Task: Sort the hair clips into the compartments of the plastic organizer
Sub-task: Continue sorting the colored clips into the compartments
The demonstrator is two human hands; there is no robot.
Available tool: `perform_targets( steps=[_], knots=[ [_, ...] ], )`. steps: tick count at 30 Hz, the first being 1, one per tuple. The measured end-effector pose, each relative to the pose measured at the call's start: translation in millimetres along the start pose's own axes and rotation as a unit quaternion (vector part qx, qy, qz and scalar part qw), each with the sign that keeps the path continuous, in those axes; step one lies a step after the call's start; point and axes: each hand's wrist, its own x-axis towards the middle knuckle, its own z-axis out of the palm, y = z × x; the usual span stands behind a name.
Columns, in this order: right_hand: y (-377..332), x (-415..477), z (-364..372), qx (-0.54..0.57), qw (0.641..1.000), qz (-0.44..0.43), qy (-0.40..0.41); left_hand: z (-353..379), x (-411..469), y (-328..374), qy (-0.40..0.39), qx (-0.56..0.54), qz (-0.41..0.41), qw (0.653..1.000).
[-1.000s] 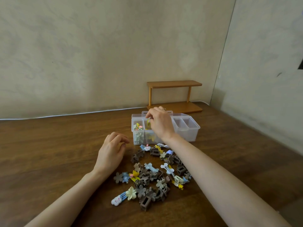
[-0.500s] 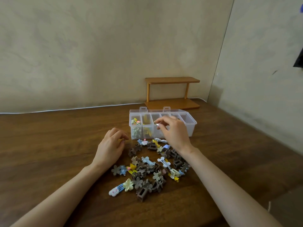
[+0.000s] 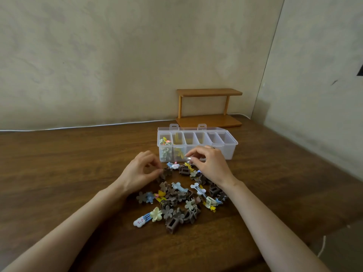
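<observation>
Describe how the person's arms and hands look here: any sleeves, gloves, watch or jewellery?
Both forearms are bare right to the bottom edge of the picture, with no sleeve in view. The left hand and right hand wear no gloves, and neither wrist carries a watch or bracelet. A small dark band on one of the right hand's fingers may be a ring, but it is too small to be sure.

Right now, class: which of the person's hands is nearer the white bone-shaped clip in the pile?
Right. The right hand is just beyond the white bone-shaped clip, wrist beside it; the left hand sits farther off, to its left.
</observation>
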Motion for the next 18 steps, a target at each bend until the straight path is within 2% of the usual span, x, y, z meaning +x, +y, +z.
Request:
perform_targets(
  steps=[4, 6, 11, 18],
  knots=[
    [-1.9, 0.3, 1.3, 0.02, 1.0, 0.004, -0.007, -18.5, -0.6, 18.9, -0.221, -0.034, -0.027, 0.974],
    [-2.2, 0.3, 0.8, 0.028, 1.0, 0.008, -0.004, -24.1, -2.4, 22.2, -0.275, -0.008, -0.026, 0.961],
    [-3.2, -0.9, -1.9, 0.036, 0.999, 0.008, -0.002, -31.5, -3.5, 25.1, -0.337, 0.064, -0.055, 0.938],
    [-6.1, -1.7, -3.8, 0.041, 0.999, 0.007, -0.007, -25.8, -5.0, 27.2, -0.344, 0.083, -0.026, 0.935]
  ],
)
